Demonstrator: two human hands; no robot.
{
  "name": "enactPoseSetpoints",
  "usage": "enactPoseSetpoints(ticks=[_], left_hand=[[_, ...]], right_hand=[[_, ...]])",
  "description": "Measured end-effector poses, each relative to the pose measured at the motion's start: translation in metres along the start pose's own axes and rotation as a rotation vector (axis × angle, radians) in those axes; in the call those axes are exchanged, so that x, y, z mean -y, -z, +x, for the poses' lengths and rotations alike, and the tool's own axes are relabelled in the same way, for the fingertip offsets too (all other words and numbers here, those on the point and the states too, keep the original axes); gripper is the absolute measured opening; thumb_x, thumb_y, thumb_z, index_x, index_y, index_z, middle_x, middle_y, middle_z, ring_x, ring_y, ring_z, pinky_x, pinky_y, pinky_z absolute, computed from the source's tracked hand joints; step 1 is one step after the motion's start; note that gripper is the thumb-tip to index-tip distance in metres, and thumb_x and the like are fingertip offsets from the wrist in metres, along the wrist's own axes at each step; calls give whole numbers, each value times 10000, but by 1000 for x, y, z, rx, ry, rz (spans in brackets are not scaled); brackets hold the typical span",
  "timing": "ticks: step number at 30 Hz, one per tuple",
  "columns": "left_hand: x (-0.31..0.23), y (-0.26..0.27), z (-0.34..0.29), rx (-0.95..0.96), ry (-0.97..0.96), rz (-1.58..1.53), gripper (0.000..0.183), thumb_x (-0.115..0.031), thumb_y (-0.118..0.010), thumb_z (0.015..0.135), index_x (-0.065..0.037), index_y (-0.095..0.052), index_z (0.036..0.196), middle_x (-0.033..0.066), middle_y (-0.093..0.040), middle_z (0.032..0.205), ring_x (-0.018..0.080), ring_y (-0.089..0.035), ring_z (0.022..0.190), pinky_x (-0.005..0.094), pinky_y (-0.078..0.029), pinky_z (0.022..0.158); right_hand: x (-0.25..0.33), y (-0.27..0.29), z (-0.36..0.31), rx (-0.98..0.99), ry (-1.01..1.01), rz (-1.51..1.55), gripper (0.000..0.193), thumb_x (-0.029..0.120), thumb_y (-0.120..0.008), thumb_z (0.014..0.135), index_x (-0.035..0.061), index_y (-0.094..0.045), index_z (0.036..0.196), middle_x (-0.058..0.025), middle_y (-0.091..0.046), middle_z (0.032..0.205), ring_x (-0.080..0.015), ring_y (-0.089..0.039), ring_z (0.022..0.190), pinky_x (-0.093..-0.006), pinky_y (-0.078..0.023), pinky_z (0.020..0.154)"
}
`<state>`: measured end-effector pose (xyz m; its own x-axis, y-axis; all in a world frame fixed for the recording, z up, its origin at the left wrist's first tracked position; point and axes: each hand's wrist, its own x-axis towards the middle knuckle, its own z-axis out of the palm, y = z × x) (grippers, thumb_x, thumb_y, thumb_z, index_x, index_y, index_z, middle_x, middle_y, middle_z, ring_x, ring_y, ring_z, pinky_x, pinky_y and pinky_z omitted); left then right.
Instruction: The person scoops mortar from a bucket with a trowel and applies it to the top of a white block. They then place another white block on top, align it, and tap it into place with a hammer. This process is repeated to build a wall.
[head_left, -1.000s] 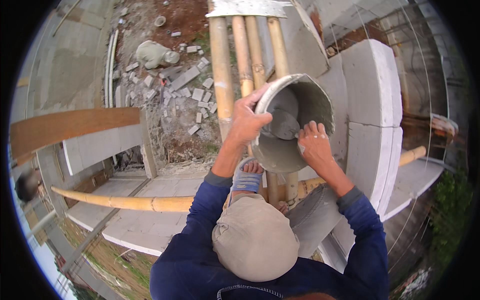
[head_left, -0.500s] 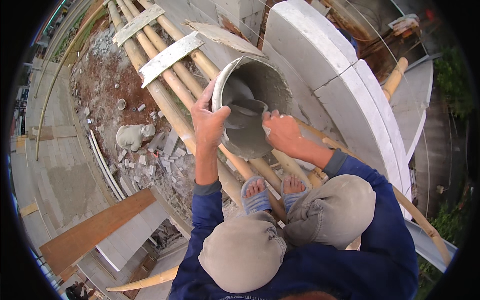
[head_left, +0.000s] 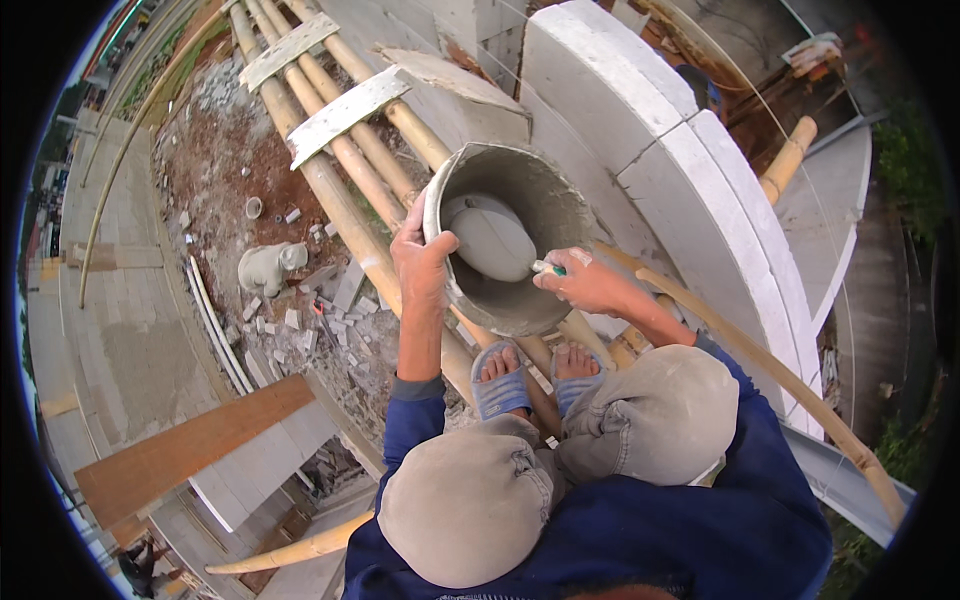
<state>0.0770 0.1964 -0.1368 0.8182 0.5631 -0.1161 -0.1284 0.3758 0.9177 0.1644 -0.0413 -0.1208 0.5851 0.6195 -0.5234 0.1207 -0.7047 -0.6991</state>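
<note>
My left hand (head_left: 423,255) is closed on the left rim of a mortar-coated bucket (head_left: 560,200), thumb over the edge. The bucket leans with its mouth toward me, above the bamboo poles and just beyond my sandalled feet. My right hand (head_left: 580,280) grips the handle of a trowel (head_left: 492,238) at the bucket's right rim. The trowel's rounded grey blade is inside the bucket, its broad face turned up. A green part of the handle shows by my fingers. Grey mortar coats the inner wall; the bottom is partly hidden behind the blade.
Several bamboo poles (head_left: 345,215) run under my feet, crossed by pale boards (head_left: 345,115). On the right stands a curved wall of light blocks (head_left: 690,190). Far below on the left lie rubble (head_left: 340,325), a pale sack-like bundle (head_left: 270,268) and a brown plank (head_left: 195,450).
The trowel blade has come up from low in the bucket and turned its broad face upward. My right hand has shifted slightly down and right. My left hand keeps hold of the rim.
</note>
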Motion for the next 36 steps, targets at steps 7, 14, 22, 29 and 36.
enactPoseSetpoints(ticks=[7,14,22,29,36], left_hand=[[13,-3,30,-1,33,-34,781,60,-589,726,74,-584,1507,118,-736,1291,201,-737,1086,313,-583,951],[16,-14,34,-68,65,37,741,71,-590,739,57,-626,1479,90,-744,1253,159,-725,1039,257,-563,883],[7,-23,19,-87,4,132,732,85,-586,745,65,-628,1476,91,-723,1284,172,-701,1105,285,-531,988],[8,-38,10,-41,-29,128,711,103,-592,765,87,-607,1476,111,-726,1270,172,-699,1095,282,-532,986],[17,-30,8,-34,-88,143,714,75,-600,763,75,-607,1478,113,-732,1254,171,-700,1068,301,-544,976]], right_hand=[[12,70,-44,155,-64,458,324,327,-732,997,11,-661,981,-15,-571,773,-91,-507,549,-284,-387,481],[27,165,-61,-155,-49,785,208,220,-716,1006,16,-693,1037,26,-573,778,-38,-498,518,-224,-368,398],[66,248,90,-568,52,420,213,204,-688,921,-5,-651,909,-48,-578,732,-137,-498,510,-338,-372,429],[51,263,134,-626,25,303,265,198,-692,900,-57,-674,830,-121,-642,701,-214,-521,482,-385,-389,421],[3,225,54,-735,-25,148,379,294,-684,949,-83,-718,979,-117,-688,795,-172,-593,622,-348,-465,544]])
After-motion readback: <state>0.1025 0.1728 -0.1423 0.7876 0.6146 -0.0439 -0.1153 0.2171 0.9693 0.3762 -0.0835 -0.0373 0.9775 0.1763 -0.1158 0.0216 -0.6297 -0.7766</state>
